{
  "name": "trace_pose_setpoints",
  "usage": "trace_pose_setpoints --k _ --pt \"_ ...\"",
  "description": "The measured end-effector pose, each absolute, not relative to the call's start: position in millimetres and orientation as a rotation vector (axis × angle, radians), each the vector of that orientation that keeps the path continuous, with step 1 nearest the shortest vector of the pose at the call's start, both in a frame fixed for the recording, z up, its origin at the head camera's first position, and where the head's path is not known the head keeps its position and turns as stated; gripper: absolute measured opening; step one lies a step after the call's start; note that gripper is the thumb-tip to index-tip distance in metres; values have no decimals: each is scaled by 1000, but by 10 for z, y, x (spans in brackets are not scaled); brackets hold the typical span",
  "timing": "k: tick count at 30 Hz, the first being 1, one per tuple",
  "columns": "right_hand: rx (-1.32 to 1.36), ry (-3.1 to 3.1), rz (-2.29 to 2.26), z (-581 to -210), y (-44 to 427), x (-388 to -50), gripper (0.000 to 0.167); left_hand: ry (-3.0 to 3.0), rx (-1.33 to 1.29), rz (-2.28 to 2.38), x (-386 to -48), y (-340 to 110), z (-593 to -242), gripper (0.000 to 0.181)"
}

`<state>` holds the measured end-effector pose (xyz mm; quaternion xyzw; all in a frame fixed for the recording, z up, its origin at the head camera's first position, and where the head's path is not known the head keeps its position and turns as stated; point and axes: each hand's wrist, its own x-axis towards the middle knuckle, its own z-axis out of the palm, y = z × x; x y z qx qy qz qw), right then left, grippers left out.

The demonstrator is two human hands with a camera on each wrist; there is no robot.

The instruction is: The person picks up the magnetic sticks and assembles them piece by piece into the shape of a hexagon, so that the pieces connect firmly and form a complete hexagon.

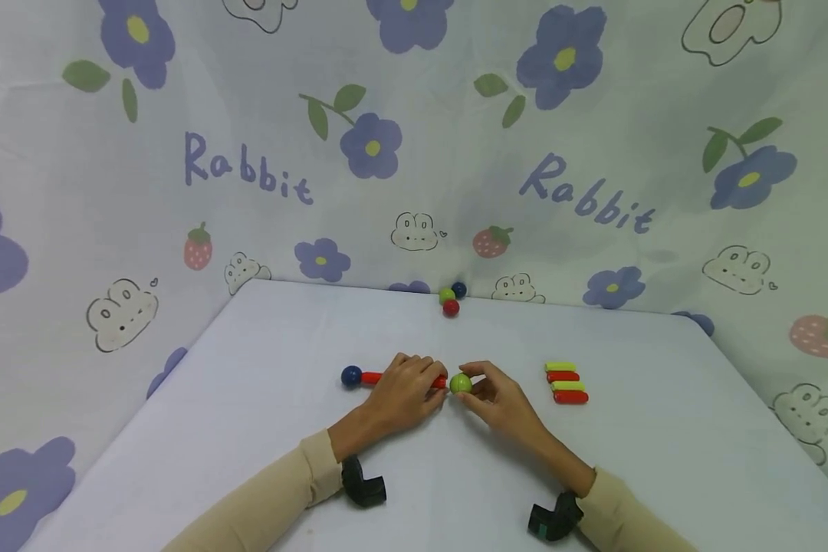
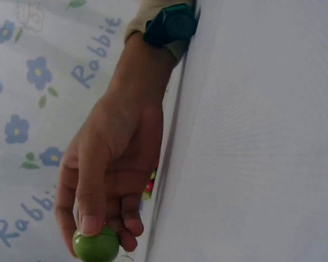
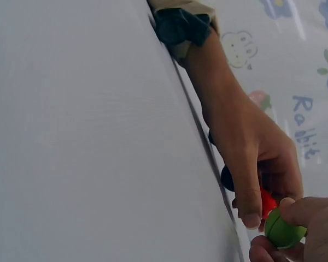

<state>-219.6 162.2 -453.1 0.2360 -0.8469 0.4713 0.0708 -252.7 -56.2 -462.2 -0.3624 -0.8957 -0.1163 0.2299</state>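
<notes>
A red rod [image 1: 371, 378] lies across the table with a dark blue ball [image 1: 351, 376] at its left end. My left hand [image 1: 405, 392] is curled over the rod and grips it, covering its middle; the rod's right tip shows past the fingers. Close to that tip, my right hand [image 1: 500, 400] pinches a green ball [image 1: 461, 384] between thumb and fingers. In the left wrist view the right hand [image 2: 112, 153] holds the green ball [image 2: 96, 244]. The right wrist view shows the left hand [image 3: 251, 147] around the red rod [image 3: 267, 202], beside the green ball [image 3: 284, 229].
Right of the hands lie several short yellow-green and red rods [image 1: 571, 397] in a stack-like row. At the table's back edge sit a green ball [image 1: 446, 295], a blue ball [image 1: 459, 290] and a red ball [image 1: 451, 308]. A patterned cloth hangs behind.
</notes>
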Motion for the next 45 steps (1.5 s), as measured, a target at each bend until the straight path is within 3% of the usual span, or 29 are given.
trace_pose_setpoints --k 12,20,29,36,40,45 --pt "710 -2561 1527 -4559 1629 -2195 39 -2440 -1040 -287 -2529 -553 -4617 25" --pt "667 -2587 1559 -4574 1635 -2197 34 -2391 -1105 -312 -2493 -553 -4601 57" --pt "695 -2610 1457 -4433 1765 -2280 18 -2376 -1079 -277 -2511 -538 -4608 24" --pt "583 -2842 893 -4067 2460 -2498 18 -2412 -1099 -346 -2506 -546 -4617 12" --pt "473 -3017 626 -4057 2877 -2590 24 -2418 -1102 -337 -2506 -546 -4611 9" --pt "443 -3117 588 -4123 3062 -2622 27 -2430 -1083 -316 -2502 -551 -4613 17"
